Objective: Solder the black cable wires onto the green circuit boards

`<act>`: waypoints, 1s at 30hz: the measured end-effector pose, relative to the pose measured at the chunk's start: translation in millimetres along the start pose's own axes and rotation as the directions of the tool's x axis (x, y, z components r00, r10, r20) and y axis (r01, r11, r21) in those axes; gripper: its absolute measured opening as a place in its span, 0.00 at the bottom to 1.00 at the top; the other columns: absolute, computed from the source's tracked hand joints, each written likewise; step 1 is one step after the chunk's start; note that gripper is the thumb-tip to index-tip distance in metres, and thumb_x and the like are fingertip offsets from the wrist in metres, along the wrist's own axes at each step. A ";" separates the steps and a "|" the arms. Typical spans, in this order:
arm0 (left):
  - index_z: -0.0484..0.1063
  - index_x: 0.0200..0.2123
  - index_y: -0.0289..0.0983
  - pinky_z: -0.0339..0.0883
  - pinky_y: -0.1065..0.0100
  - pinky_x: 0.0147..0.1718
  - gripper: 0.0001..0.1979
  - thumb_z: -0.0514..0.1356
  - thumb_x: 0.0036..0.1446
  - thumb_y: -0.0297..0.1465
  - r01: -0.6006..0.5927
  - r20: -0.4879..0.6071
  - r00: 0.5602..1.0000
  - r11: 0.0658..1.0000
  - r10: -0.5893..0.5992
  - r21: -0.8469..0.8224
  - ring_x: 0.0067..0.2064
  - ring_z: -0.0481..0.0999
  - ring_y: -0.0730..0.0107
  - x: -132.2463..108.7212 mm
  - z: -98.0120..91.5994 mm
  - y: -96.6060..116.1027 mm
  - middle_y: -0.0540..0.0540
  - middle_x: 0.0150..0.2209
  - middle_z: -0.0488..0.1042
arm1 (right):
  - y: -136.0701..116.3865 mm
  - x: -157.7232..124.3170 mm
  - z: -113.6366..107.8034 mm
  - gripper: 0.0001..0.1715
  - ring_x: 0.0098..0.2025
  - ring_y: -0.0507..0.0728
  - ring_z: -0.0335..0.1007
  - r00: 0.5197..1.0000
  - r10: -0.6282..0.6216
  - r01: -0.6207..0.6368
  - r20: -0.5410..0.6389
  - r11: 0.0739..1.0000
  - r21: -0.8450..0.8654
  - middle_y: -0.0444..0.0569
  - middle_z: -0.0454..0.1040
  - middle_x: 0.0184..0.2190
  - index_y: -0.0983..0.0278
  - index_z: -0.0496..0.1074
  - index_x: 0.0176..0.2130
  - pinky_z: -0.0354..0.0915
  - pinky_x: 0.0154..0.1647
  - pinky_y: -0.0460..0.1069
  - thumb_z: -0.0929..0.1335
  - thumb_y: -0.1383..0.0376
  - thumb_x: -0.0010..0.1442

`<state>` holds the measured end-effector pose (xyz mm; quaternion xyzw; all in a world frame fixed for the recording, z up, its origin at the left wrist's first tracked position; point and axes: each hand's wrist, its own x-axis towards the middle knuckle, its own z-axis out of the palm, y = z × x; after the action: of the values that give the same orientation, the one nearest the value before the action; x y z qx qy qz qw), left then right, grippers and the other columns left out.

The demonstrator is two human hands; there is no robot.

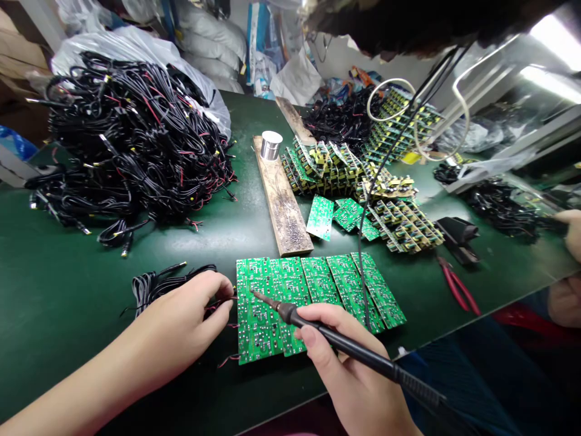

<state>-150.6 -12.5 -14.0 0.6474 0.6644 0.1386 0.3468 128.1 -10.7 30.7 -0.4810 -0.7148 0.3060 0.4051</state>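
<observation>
My right hand (354,363) is closed around a black soldering iron (336,339), held like a pen. Its tip points left, over the upper part of the leftmost green circuit board (261,321); I cannot tell if it touches. Several green circuit boards (345,287) lie side by side, solder face up. At the left edge of that first board, my left hand (195,312) pinches the thin wire end of a black cable. Behind its fingers lies a small bundle of black cables (157,284), partly hidden. Thin red and black wires (229,358) stick out at the board's lower left.
A large heap of black cables (136,139) fills the back left. A roll of solder wire (271,145) stands on a scorched wooden plank (284,206). Stacked circuit boards (327,169) lie behind. Red-handled pliers (458,287) lie right, near another person's hand (569,233).
</observation>
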 end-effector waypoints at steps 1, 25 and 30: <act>0.77 0.47 0.46 0.73 0.57 0.45 0.20 0.52 0.73 0.50 -0.020 0.019 1.000 1.000 0.020 -0.023 0.46 0.82 0.55 -0.2 -2.8 -0.1 0.46 0.47 0.83 | -0.2 1.2 -1.2 0.07 0.33 0.54 0.88 1.000 0.000 0.000 0.003 1.000 0.005 0.42 0.89 0.36 0.54 0.86 0.46 0.87 0.41 0.45 0.74 0.64 0.73; 0.77 0.40 0.43 0.65 0.58 0.33 0.20 0.49 0.77 0.43 -0.161 -0.213 0.955 0.964 0.207 0.213 0.35 0.79 0.64 2.1 15.3 3.0 0.48 0.43 0.76 | 8.1 8.9 8.3 0.07 0.38 0.50 0.88 0.993 0.059 -0.066 0.105 0.995 0.069 0.39 0.89 0.38 0.54 0.85 0.46 0.82 0.41 0.40 0.74 0.65 0.73; 0.77 0.40 0.44 0.68 0.59 0.38 0.17 0.53 0.76 0.44 -0.169 -0.232 0.954 0.980 0.190 0.108 0.37 0.81 0.65 3.5 15.3 0.2 0.50 0.43 0.76 | 8.3 8.6 5.3 0.07 0.38 0.51 0.88 0.995 0.069 -0.072 0.074 0.997 0.037 0.39 0.90 0.39 0.53 0.86 0.46 0.83 0.45 0.42 0.74 0.64 0.72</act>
<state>-140.4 -13.2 -25.9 0.6980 0.6452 0.2182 0.2212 125.3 0.0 23.7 -0.4865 -0.7053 0.3514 0.3774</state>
